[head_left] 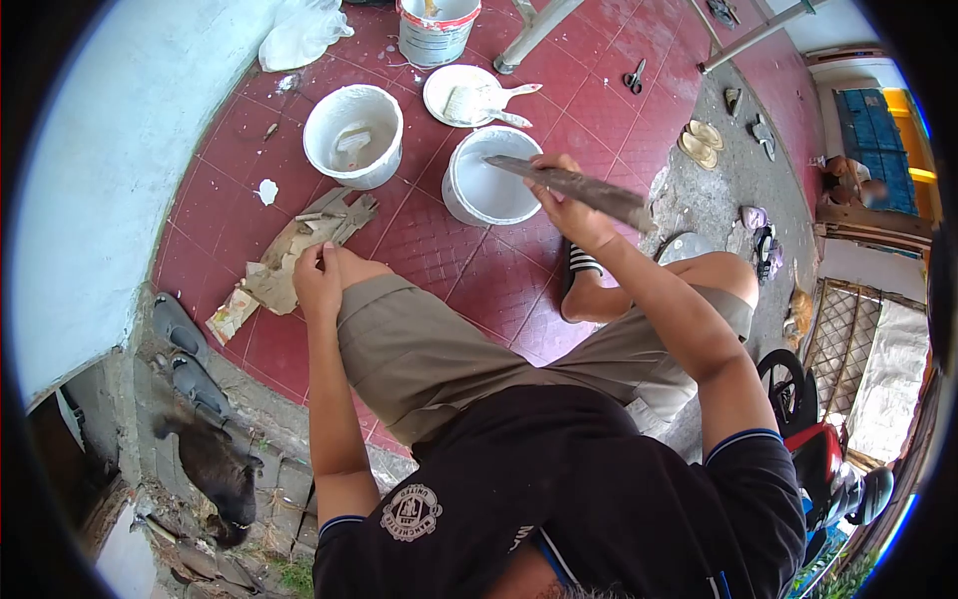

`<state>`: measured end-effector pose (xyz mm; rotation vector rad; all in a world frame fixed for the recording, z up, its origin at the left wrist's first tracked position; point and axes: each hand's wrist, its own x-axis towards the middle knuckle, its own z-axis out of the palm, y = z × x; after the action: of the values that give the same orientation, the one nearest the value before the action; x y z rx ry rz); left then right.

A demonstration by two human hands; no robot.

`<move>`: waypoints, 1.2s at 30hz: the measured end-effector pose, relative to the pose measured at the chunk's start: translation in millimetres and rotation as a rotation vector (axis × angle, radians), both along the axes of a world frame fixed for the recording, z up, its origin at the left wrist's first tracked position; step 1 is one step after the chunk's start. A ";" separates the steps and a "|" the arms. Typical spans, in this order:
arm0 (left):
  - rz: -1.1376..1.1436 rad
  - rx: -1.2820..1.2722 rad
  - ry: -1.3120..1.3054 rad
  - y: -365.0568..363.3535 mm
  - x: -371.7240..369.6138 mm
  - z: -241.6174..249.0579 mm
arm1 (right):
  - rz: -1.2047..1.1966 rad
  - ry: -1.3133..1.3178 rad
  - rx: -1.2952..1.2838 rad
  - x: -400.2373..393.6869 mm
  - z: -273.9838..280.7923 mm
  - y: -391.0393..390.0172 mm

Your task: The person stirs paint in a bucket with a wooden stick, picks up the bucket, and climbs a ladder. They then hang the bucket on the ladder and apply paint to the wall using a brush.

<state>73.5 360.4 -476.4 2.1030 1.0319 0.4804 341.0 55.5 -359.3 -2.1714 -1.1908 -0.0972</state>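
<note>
My right hand [573, 208] is closed around a flat wooden stick [589, 193], which slants over a white bucket [492, 200]. The stick's far end reaches into the bucket, above or in white paint [489, 185]; contact is hard to tell. My left hand [318, 280] rests against my knee, fingers loosely bent, with nothing visible in it. Beside that hand lies torn brown cardboard [299, 240] on the red tiles. A second white bucket [354, 165] has a paint-smeared inside. Paintbrushes [479, 104] lie on a round white lid [439, 90].
At the back are a red-rimmed paint bucket [436, 40], a white plastic bag [302, 35] and metal legs [534, 35]. Scissors [635, 78] and sandals [701, 143] lie to the right. A dark animal [215, 474] is at lower left. Another person [848, 180] sits far right.
</note>
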 end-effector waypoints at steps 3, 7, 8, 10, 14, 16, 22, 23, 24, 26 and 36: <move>0.004 -0.006 -0.029 -0.8 -4.5 0.9 | 0.049 0.254 0.000 -18.6 8.9 4.5; 0.029 -0.021 -0.039 0.7 -3.3 -3.3 | 0.101 0.208 -0.091 -13.0 23.8 -11.8; 0.028 -0.020 -0.042 0.7 -3.5 -3.3 | 0.104 0.208 -0.093 -6.9 24.0 -19.2; 0.029 -0.021 -0.038 -0.2 -3.3 -1.6 | -0.104 0.132 -0.242 1.4 32.4 -24.0; 0.032 -0.031 -0.018 0.4 2.1 -4.1 | -0.135 0.192 0.034 17.9 9.2 -1.3; 0.016 -0.029 -0.032 1.2 4.6 -5.3 | -0.117 0.278 0.051 4.9 17.1 10.4; 0.013 -0.054 -0.023 4.6 6.6 -8.6 | -0.051 0.230 -0.230 -1.1 47.2 -4.7; 0.018 -0.059 -0.021 5.4 6.8 -9.7 | -0.079 0.145 -0.265 9.7 37.1 -9.8; 0.017 -0.060 -0.021 5.7 8.0 -9.2 | -0.080 0.144 -0.265 17.3 25.8 -8.0; 0.002 -0.080 -0.017 4.7 12.8 -7.6 | -0.101 0.035 -0.079 28.1 11.3 -3.6; -0.067 -0.092 -0.013 4.0 22.6 -13.6 | -0.035 0.396 -0.103 -8.3 34.4 -3.5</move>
<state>96.1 364.4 -490.0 2.0435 0.9557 0.4057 332.7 52.0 -324.8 -2.1676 -0.9473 0.3714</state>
